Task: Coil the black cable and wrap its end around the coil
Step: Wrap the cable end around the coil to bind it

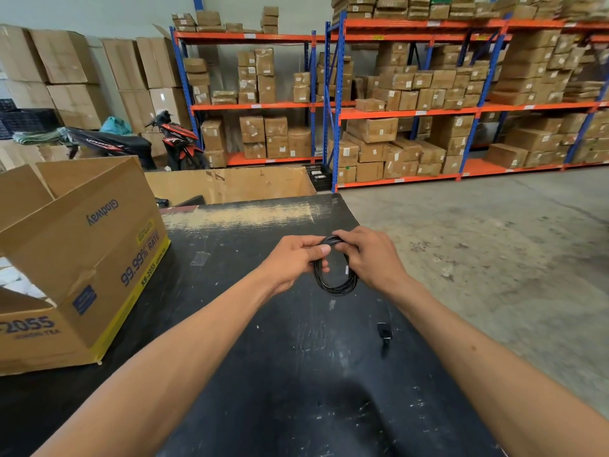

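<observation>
The black cable (334, 285) hangs as a small coil of several loops above the black table (263, 341). My left hand (293, 262) pinches the top left of the coil, thumb on top. My right hand (369, 255) grips the top right of the same coil, fingers curled over the strands. Both hands meet at the coil's upper edge, and the lower loops dangle free between them. A small black plug-like piece (384, 333) lies on the table below the right hand; whether it belongs to the cable cannot be told.
A large open cardboard box (82, 258) stands on the table's left side. Another open carton (230, 184) sits beyond the far edge. The table's right edge drops to a concrete floor (494, 242). Shelving racks with boxes (412, 103) and a parked motorbike (174, 140) fill the background.
</observation>
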Demonstrator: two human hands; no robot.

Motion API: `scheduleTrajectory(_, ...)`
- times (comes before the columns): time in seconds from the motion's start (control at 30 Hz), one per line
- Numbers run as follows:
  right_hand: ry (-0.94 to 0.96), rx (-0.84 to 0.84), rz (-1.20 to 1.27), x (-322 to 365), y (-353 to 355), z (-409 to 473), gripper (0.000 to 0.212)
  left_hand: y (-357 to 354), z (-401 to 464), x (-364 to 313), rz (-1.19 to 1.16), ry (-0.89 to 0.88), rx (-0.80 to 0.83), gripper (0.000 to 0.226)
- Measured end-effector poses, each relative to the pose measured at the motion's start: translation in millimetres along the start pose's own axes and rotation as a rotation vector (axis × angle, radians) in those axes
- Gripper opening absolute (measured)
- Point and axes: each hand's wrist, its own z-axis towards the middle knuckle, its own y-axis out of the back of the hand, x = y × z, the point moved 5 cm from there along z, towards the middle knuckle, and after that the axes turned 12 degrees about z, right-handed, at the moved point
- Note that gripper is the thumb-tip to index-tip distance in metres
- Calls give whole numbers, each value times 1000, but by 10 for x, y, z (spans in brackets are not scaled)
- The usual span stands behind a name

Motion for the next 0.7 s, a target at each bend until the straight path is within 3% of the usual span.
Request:
scheduleTrajectory(0.17, -252, 74, 325, -82, -69, -9, 31, 95, 39, 83, -168, 74, 23, 34)
scheduleTrajectory(0.37, -128, 215, 19, -57, -54, -39, 31, 42, 46, 109, 41, 50, -16, 31)
scheduleTrajectory(0.6, -338, 207, 277, -308, -65, -159, 36, -72, 108, 278, 28, 134, -167, 23)
scheduleTrajectory(0.7, -407, 196, 299, -442, 1, -252, 26, -123, 109, 399, 51, 153, -227, 22)
